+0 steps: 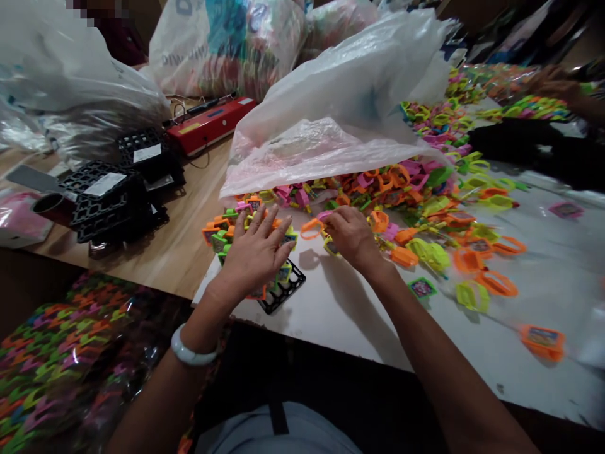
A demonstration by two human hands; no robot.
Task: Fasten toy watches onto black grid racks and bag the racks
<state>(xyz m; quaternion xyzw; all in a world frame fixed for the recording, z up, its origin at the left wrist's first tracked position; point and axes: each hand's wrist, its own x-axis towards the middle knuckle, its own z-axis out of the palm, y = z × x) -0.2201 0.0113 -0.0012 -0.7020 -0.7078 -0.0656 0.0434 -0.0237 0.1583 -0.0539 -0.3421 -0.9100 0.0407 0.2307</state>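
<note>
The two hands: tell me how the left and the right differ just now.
The left hand lies flat, fingers spread, palm down on toys stacked in the black grid tray; the right hand is curled, fingertips pinching a small piece beside an orange ring. The left wrist wears a pale bangle; the right wrist is bare. Both work at the edge of the colourful toy pile.

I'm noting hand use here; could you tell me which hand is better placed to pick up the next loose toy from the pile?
Probably the right hand: it sits at the pile edge. The left hand lies flat on toys over the black tray.
</note>
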